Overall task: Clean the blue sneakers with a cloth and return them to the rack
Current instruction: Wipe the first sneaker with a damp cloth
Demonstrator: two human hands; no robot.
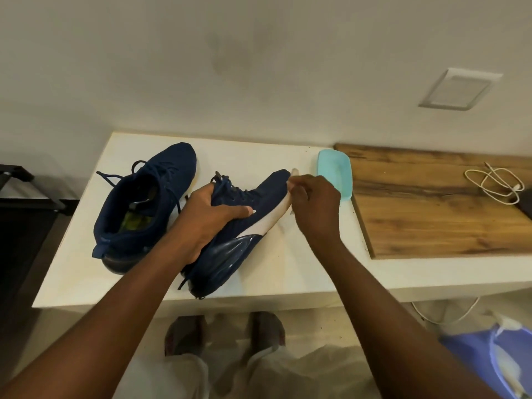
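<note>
On a white desk [288, 269], a dark blue knit sneaker [259, 194] gripped by the left hand [213, 217] is wiped with a pale cloth [294, 172] pinched by the right hand [313, 203]; racking is not yet done.

- One view only, worn on the person's head, facing forward and steeply down.
- It sits close above the counter [302, 254], with the left hand [213, 210] and right hand [315, 201] mid-frame.
- The wall [259, 53] fills the far part and the person's feet [184, 332] the near edge; the wide lens bends the borders.
</note>
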